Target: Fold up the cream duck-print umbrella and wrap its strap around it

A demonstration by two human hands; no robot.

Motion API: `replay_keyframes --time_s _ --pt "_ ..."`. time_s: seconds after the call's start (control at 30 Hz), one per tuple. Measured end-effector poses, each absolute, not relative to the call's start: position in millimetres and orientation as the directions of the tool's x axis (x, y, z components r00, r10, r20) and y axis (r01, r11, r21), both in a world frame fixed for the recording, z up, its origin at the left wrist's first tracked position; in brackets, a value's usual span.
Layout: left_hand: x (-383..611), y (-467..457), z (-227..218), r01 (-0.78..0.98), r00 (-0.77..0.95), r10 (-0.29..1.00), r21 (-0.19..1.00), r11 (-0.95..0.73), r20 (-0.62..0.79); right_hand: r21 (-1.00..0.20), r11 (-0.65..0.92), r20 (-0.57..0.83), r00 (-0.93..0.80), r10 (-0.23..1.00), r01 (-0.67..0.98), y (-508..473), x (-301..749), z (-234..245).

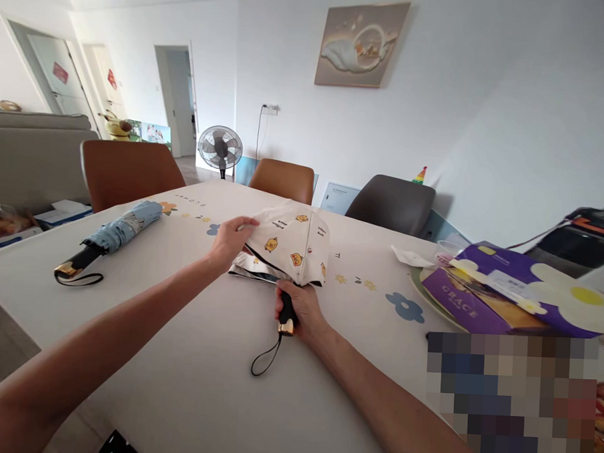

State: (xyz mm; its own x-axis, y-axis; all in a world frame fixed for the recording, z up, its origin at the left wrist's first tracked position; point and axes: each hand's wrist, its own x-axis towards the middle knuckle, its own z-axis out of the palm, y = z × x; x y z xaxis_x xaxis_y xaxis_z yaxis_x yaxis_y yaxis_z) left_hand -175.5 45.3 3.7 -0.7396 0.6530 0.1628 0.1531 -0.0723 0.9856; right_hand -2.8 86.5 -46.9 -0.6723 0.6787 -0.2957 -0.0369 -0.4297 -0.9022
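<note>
A white umbrella (286,236) printed with yellow ducks is over the middle of the table, its canopy loosely gathered and partly spread. My right hand (301,306) is wrapped round its black handle, which has a gold end and a black wrist loop hanging down. With fingers and thumb pinched together, my left hand (234,237) grips the left edge of the canopy cloth. Off to the left lies a light blue umbrella (132,226), folded up, with a black and gold handle and a strap; neither hand touches it.
The white table (186,362) has a flower-print cover. Purple boxes (504,289) rest at the right on a green plate, beside a crumpled napkin (413,255). Brown chairs (129,175) and a grey chair (390,207) stand behind, with a fan (220,147) farther back. A blurred patch covers the lower right.
</note>
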Motion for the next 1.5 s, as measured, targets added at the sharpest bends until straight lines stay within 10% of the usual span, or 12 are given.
replay_keyframes --time_s 0.23,1.5 --pt "-194 32 -44 -0.259 -0.667 0.724 0.966 -0.005 -0.175 -0.897 -0.416 -0.195 -0.709 0.677 -0.150 87 -2 -47" --pt "-200 22 -52 -0.100 -0.743 0.658 0.993 0.068 -0.120 -0.830 -0.546 -0.213 -0.844 0.493 -0.110 95 10 -46"
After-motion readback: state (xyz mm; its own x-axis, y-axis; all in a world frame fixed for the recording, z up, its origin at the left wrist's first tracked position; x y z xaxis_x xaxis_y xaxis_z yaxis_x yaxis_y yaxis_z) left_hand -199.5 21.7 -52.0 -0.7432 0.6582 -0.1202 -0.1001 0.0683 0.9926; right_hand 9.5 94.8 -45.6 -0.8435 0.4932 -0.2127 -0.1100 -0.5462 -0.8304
